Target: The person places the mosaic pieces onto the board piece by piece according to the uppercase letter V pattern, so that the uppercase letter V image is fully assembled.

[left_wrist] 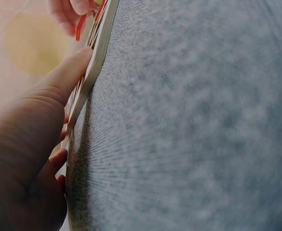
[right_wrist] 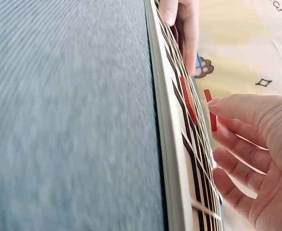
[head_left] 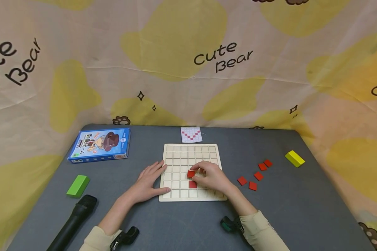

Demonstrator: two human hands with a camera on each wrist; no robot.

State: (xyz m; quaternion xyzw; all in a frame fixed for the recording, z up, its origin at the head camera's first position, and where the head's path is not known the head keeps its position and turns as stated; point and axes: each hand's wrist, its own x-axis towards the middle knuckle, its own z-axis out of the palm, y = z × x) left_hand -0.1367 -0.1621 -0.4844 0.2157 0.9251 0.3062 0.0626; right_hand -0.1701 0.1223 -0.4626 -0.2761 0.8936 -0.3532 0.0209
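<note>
A pale wooden grid board (head_left: 175, 167) lies in the middle of the table. One red square tile (head_left: 193, 184) sits in a cell in its lower half. Between thumb and fingers my right hand (head_left: 209, 176) pinches a second red tile (head_left: 190, 174), held just above the board in the right wrist view, close to the placed tile. My left hand (head_left: 148, 184) rests at the board's left edge, fingers spread and thumb (left_wrist: 76, 67) on the rim. Several loose red tiles (head_left: 258, 176) are scattered on the table to the right of the board.
Behind the board lies a pattern card (head_left: 191, 135) with pink squares. A blue game box (head_left: 102, 143) is at the back left, a green block (head_left: 78, 186) and a black microphone (head_left: 73, 221) in front of it. A yellow block (head_left: 295, 158) lies at the far right.
</note>
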